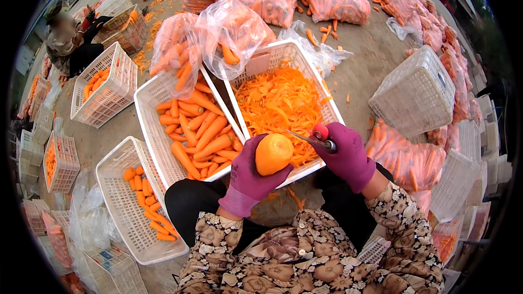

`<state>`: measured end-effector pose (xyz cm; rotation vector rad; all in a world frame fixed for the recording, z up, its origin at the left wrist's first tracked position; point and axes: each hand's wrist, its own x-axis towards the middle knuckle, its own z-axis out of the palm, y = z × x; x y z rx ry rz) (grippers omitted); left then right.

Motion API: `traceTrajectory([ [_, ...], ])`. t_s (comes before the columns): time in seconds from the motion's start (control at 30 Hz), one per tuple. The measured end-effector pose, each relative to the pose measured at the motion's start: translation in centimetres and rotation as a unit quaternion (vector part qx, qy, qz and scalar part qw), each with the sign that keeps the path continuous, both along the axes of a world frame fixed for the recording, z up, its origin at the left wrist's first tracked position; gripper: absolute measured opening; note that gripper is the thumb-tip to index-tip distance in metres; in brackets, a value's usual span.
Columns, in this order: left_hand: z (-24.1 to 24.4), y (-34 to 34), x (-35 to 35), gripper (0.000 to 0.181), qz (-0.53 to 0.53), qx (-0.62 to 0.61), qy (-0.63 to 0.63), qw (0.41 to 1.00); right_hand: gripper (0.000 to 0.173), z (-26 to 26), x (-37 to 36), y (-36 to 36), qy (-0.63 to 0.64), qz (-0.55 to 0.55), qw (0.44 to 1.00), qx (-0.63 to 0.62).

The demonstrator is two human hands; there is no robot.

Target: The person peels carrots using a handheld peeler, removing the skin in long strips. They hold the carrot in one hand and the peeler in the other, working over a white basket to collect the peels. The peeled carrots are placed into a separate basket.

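Note:
My left hand (248, 173), in a purple glove, grips a thick peeled carrot (274, 154) whose blunt end faces up at me. Also gloved in purple, my right hand (347, 156) holds a small peeling tool (305, 139) with a metal blade and a red part. The blade points at the carrot, with a small gap between them. Beneath both hands, a white plastic crate (297, 54) contains a heap of orange peelings (280, 104). Beside it on the left, another white crate (148, 110) contains many whole carrots (208, 130).
A third crate (116, 196) by my left knee has short carrot pieces (149, 196). Open plastic bags of carrots (235, 34) lean over the far crate rims. Filled bags (261, 6) lie beyond. An upturned crate (412, 90) stands right. A person (65, 45) sits far left.

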<state>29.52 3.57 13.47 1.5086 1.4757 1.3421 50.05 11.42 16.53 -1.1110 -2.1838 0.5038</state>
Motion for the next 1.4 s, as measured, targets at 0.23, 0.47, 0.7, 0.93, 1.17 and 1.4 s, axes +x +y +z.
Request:
traceTrajectory([
  [0.23,1.3,-0.4,0.7,0.064,-0.019,0.003,0.011,1.000,0.020,0.9,-0.2,-1.1,-0.063,0.069,0.989,0.116],
  [0.47,1.3,-2.1,2.1,0.051,-0.059,-0.133,-0.340,0.929,0.021,-4.0,2.1,2.0,-0.139,-0.098,0.983,0.068],
  [0.7,2.3,-2.1,-1.8,0.050,-0.031,-0.218,-0.721,0.658,0.025,-4.6,1.4,1.2,-0.037,-0.140,0.976,-0.160],
  [0.93,3.3,-7.9,-8.2,0.056,0.035,-0.111,-0.678,0.725,0.019,-0.1,-8.0,-0.6,0.098,-0.020,0.964,-0.244],
  [1.17,3.2,-19.4,-18.3,0.045,0.220,-0.192,-0.474,0.831,0.028,4.5,-24.4,-9.2,-0.070,0.250,0.955,-0.143],
  [1.4,4.0,-28.8,-24.3,0.051,0.363,-0.170,-0.330,0.854,0.032,3.7,-34.5,-17.3,-0.236,0.398,0.873,-0.152],
])
